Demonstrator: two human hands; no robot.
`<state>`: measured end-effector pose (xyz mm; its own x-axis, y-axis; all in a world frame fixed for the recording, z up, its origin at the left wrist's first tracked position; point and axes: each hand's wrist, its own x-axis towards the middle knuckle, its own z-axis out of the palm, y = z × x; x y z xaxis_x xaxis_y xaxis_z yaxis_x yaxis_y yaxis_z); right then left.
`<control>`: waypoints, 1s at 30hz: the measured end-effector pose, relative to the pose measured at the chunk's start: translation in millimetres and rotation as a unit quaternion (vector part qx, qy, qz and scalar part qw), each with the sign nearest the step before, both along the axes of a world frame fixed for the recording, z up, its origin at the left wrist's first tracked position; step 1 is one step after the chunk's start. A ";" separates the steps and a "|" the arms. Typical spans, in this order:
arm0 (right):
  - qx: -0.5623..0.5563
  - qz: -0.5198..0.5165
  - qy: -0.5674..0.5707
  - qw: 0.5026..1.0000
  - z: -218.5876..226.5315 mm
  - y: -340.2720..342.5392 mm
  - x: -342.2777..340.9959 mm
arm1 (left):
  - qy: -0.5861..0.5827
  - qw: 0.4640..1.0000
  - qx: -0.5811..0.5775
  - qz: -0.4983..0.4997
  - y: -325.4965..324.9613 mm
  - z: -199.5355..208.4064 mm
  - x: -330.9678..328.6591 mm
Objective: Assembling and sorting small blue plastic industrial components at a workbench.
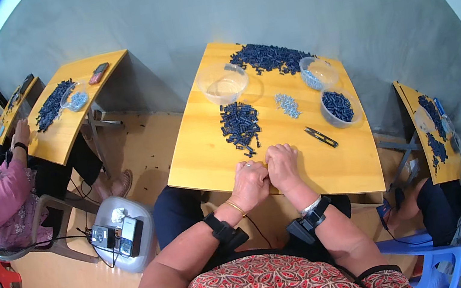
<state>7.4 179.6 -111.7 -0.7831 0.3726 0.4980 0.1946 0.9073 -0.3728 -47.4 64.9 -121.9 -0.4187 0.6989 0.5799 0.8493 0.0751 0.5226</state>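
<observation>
My left hand [249, 185] and my right hand [283, 167] meet at the near edge of the yellow table [194, 147]. Both have their fingers curled in and pinched; whatever they hold is hidden. Just beyond them lies a pile of small dark blue tube-shaped pieces [239, 124]. Right of that pile is a small heap of light grey-blue pieces [287, 106]. Thread snips [321, 136] with black-and-yellow handles rest to the right of my right hand. At the right edge, one clear bowl [338, 109] contains dark blue pieces.
A larger dark blue heap [271, 58] covers the table's far side. Another clear bowl [223, 87] stands at the far left; a tilted one [319, 72] holds light blue pieces. People work at side tables left and right. A grey stool [124, 238] carries electronic boxes.
</observation>
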 end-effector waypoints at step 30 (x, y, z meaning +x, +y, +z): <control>-0.113 0.199 0.213 0.950 103.4 -52.5 83.3 | -0.492 0.824 0.188 -0.211 -55.0 93.1 35.8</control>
<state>90.6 127.1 -8.3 -0.6298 0.2247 0.7435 -0.3594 0.7643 -0.5354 -11.6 9.9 -28.8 -0.5816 0.7504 0.3141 -0.0896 -0.4428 0.8921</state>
